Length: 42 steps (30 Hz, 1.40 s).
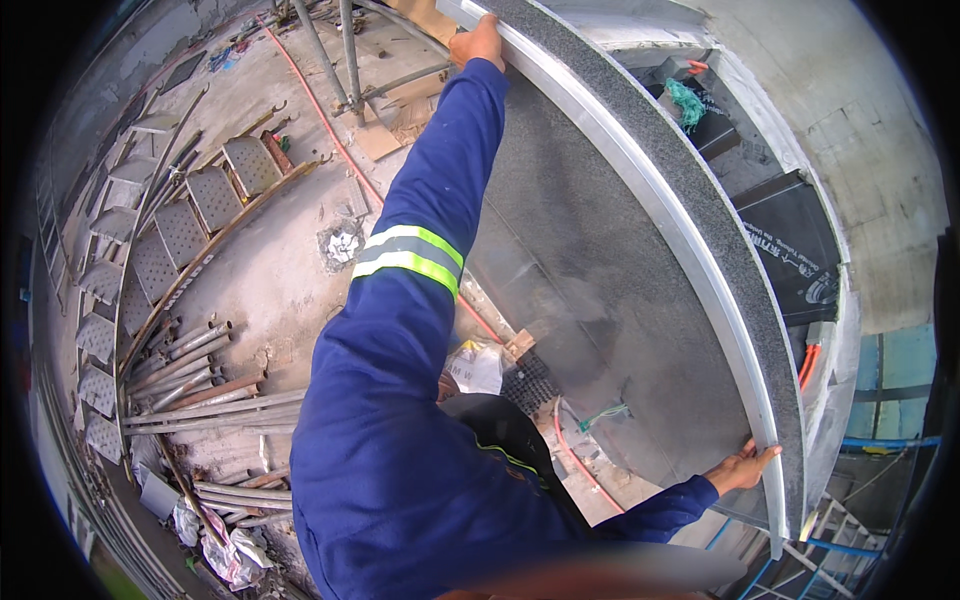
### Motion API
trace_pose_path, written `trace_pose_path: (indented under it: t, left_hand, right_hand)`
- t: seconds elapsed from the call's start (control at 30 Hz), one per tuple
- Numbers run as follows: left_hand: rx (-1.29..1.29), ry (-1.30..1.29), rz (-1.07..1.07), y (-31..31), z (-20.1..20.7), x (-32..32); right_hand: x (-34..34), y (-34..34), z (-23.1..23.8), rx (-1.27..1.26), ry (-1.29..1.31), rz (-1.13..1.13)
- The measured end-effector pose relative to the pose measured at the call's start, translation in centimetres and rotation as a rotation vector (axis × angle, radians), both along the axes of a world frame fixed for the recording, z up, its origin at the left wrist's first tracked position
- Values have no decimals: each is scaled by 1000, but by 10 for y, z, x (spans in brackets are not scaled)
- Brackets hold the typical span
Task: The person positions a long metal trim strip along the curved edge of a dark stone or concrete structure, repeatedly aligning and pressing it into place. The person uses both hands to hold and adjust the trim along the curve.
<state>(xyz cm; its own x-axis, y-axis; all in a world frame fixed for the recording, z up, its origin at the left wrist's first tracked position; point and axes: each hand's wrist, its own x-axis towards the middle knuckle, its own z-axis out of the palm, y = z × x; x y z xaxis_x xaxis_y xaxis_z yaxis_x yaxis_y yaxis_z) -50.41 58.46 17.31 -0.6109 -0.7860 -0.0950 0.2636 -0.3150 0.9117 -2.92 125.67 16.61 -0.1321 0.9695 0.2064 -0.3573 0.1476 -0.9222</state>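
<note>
A long silver metal straightedge (640, 165) lies along the edge of a grey speckled stone slab (705, 190); the lens bends both into an arc. Near its far end, my left hand (478, 42) is closed on the bar, its fingers partly hidden. Toward the other end, at the lower right, my right hand (742, 468) grips the same bar, with fingers reaching over it. Both sleeves are dark blue, and the left one carries a reflective band. Below the bar spreads a smooth dark grey stone face (600, 270).
Behind the slab, a recess holds black wrapped packages (790, 240) and green netting (686, 104). Scaffold poles (350, 60) stand at the far left. Stair-like metal frames (190, 215), stacked pipes (190, 365) and an orange hose (320, 115) lie on the concrete floor.
</note>
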Motion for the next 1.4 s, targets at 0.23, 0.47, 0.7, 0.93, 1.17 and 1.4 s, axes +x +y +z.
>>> trace_pose_path:
  t: [0.23,0.47,0.7,0.93,1.17,1.4]
  left_hand:
    - [-333,281,-359,120,-43,150]
    - [-1070,274,-773,331,-73,324]
    - [-1083,172,-692,430,-50,345]
    - [-940,102,-578,462,-41,348]
    - [-870,106,-568,465,-41,356]
    - [-924,109,-545,471,-51,352]
  right_hand:
    - [5,12,-19,-6,96,-4]
    - [-9,-3,-14,-83,183,-171]
    - [9,-24,10,-117,169,-107]
    - [9,-16,0,-104,109,-84]
    - [114,34,-56,161,-280,-219]
    - [244,163,-27,187,-209,-436]
